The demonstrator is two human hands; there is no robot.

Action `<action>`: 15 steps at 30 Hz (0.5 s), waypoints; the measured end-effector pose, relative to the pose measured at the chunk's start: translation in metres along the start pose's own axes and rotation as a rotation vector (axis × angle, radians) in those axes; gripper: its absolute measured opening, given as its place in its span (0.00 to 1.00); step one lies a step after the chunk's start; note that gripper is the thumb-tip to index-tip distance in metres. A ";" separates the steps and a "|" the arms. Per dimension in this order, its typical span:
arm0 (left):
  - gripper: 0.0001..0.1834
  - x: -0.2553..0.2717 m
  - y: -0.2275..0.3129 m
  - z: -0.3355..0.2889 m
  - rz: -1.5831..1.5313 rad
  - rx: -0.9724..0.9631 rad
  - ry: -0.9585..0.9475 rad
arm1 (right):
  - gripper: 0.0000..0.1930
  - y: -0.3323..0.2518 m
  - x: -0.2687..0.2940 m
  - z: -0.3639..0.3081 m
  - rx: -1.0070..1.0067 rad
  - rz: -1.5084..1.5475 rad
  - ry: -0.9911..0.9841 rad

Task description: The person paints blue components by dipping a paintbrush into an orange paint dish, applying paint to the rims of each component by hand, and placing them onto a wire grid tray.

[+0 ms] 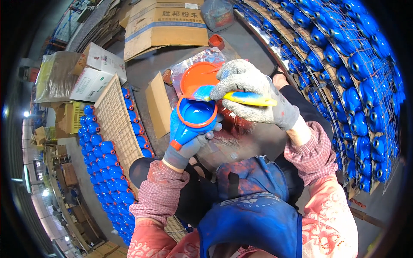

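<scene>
Above the floor (266,146), one orange-rimmed blue casting (195,112) in the curled left hand (189,150), one yellow-handled brush (249,99) pinched in the right hand (254,84), bristles (202,93) at the rim (198,125), one orange container (199,77) just beyond.

- A single head view, from the left one of two wide fisheye cameras worn side by side on the person's head
- It faces steeply down and forward, upright and unmirrored, with the blue garment (254,219) close below it at the lower edge
- The left hand (189,150) and right hand (249,92) show near the middle, seen from above at close range
- A cardboard box (165,32) at the top lies farther off
- Rows of blue parts (358,123) curve along the right rim, and a distant lamp (26,114) shows small at far left
</scene>
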State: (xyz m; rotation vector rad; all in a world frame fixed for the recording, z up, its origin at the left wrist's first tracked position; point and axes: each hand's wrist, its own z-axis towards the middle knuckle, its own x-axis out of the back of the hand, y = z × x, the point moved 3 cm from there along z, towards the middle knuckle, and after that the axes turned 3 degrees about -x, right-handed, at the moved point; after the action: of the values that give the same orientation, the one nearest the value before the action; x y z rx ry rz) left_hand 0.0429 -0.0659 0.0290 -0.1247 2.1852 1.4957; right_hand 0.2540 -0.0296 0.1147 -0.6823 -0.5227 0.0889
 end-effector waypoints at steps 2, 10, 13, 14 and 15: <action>0.21 0.002 -0.001 -0.002 -0.248 0.095 0.001 | 0.11 -0.006 0.000 -0.018 -0.133 -0.052 0.007; 0.35 0.010 0.013 -0.013 -0.277 -0.055 0.189 | 0.09 -0.035 -0.017 -0.062 -0.402 0.052 0.360; 0.33 0.034 0.012 -0.013 0.003 -0.193 0.148 | 0.09 -0.011 -0.007 -0.034 -0.689 0.259 0.438; 0.29 0.030 0.021 -0.017 0.158 -0.280 0.064 | 0.11 0.003 -0.006 -0.026 -0.663 0.287 0.408; 0.29 0.026 0.023 -0.017 0.154 -0.277 0.057 | 0.12 0.013 -0.006 -0.022 -0.638 0.307 0.380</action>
State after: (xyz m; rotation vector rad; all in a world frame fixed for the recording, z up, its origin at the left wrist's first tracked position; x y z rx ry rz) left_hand 0.0065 -0.0672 0.0418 -0.0934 2.0589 1.8995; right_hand 0.2602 -0.0331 0.0895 -1.3694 -0.0633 0.0770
